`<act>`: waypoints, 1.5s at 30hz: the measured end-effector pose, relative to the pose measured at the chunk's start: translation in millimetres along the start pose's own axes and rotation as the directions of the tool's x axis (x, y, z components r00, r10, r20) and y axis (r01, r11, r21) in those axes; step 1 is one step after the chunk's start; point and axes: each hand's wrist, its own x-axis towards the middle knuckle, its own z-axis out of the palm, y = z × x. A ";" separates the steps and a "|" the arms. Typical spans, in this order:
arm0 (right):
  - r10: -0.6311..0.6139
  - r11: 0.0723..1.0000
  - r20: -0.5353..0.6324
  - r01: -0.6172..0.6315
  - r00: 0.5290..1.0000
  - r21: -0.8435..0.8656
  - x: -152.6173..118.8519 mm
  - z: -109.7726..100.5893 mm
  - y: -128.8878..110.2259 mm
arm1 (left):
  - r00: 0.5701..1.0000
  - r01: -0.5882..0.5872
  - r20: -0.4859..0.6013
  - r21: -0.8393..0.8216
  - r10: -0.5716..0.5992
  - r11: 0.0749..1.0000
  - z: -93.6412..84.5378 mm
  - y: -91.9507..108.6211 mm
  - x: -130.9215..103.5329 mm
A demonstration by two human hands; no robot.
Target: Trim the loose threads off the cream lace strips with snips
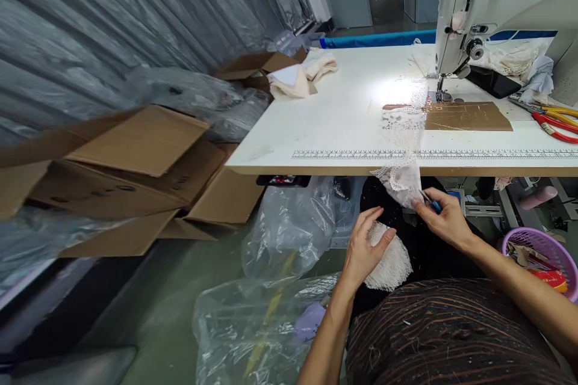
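Over my lap, my right hand is closed around small blue-handled snips, its thumb and finger at the lower end of a white lace strip. That strip hangs over the table's front edge and runs up to the needle area of the sewing machine. Lower and to the left, my left hand lies with fingers and thumb apart against a white, fringed lace piece on my lap. Part of this piece is hidden behind the hand.
On the white table lie brown card, red- and yellow-handled tools and cream cloth. An open cardboard box stands left, clear plastic bags below the table, a purple basket at right.
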 end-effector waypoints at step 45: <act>0.043 0.957 0.345 0.061 0.937 -0.285 -22.9 5.3 -4.2 | 0.894 0.439 0.321 -0.486 -0.313 0.756 -8.6 55.4 12.7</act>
